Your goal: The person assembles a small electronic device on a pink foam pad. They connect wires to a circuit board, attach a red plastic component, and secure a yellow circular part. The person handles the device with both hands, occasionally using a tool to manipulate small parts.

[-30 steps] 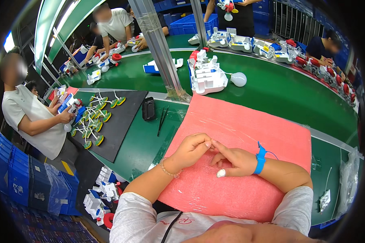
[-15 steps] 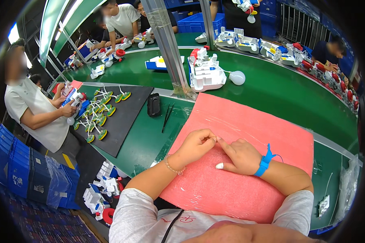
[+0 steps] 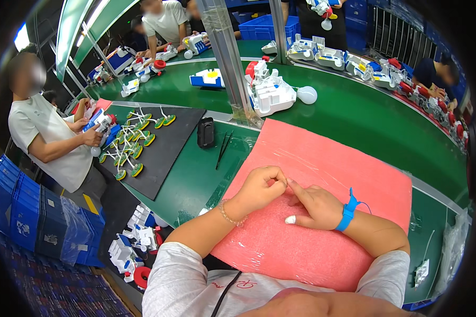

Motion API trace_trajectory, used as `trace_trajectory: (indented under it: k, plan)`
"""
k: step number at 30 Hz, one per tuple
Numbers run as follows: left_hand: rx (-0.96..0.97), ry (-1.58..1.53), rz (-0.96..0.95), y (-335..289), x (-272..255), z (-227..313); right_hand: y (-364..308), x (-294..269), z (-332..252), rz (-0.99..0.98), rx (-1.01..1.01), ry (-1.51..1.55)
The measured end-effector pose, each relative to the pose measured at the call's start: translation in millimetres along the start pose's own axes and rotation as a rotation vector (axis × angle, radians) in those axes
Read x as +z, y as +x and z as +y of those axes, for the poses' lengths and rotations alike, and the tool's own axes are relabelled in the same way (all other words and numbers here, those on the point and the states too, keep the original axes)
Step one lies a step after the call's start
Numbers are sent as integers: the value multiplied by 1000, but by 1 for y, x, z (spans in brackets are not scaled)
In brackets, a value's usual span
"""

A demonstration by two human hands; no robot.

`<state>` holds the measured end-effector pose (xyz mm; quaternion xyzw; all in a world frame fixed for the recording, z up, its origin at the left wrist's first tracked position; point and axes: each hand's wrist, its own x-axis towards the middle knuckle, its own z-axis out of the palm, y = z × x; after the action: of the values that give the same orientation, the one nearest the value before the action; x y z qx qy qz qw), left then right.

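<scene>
My left hand is closed in a pinch, thumb and forefinger pressed together above a pink foam mat. Whatever it pinches, if anything, is too small to make out. Against those fingertips rests the stretched forefinger of my right hand, palm down, its thumb spread aside with a white covering on the tip. A blue strap with a thin cord circles the right wrist. Left of the mat, black tweezers lie beside a small black case.
Several green-and-yellow discs with white wires lie on a black mat. Beyond the metal post, a white housing with a dangling bulb sits on the green conveyor. A co-worker stands at left, beside blue crates.
The view has shifted slightly. The white housing and a blue-and-white part on the conveyor have moved left relative to the post. My hands keep nearly the same pose.
</scene>
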<state>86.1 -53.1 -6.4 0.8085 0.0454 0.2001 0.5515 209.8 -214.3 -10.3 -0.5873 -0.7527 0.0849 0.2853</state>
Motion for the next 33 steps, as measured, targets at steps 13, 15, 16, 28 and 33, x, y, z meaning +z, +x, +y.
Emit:
trace_trajectory:
  k: [13,15,16,28,33]
  plan:
    - [78,29,25,0,0,6,0,-2,0,-6,28,134]
    - [53,61,42,1,-2,8,-1,-2,2,-21,13,234]
    - [38,63,45,0,-2,7,-2,-2,3,-36,0,295]
    - [324,63,184,-10,7,30,-7,0,5,-125,-170,1054]
    - [362,93,193,-10,5,31,-5,1,7,-137,-181,1055]
